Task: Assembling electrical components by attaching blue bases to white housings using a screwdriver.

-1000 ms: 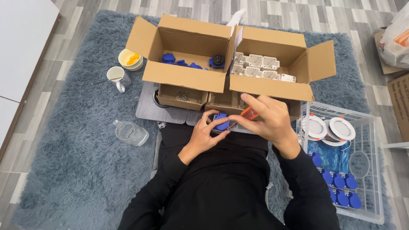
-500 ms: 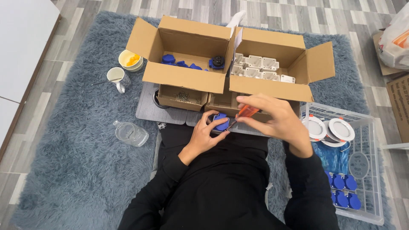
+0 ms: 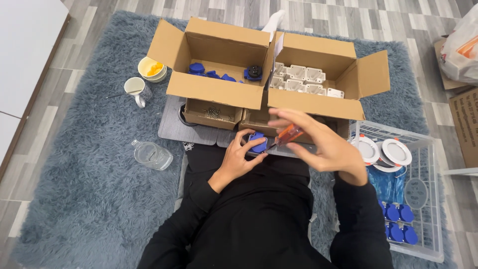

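Screwdriving is under way at the person's lap: the left hand (image 3: 238, 158) is curled around a small blue part (image 3: 257, 142), pinning it on the grey board (image 3: 174, 130) just in front of the boxes, and the right hand (image 3: 326, 144) is closed on an orange-handled screwdriver (image 3: 288, 135) whose tip meets the part.

By my reading the work is somewhere in the middle. The left box (image 3: 219, 60) holds several loose blue parts and the right box (image 3: 318, 69) is stocked with white housings (image 3: 303, 79), so plenty seems left. A clear bin (image 3: 428, 199) on the right already holds a row of blue caps (image 3: 396, 221) and two round white fittings (image 3: 383, 151), which look like finished or sorted pieces. A small tray of screws (image 3: 214, 112) sits open between board and left box. Whether the current screw is fully in I cannot tell; the tip is hidden by fingers.

Against the frames from a second and half a second ago, the right hand has lifted and swung outward, its fingers blurred, and the screwdriver's handle shows more plainly. The left hand and the blue part stay where they were. Mug (image 3: 135, 87), bowl (image 3: 152, 69) and bottle (image 3: 152, 155) on the rug (image 3: 79, 199) have not moved.
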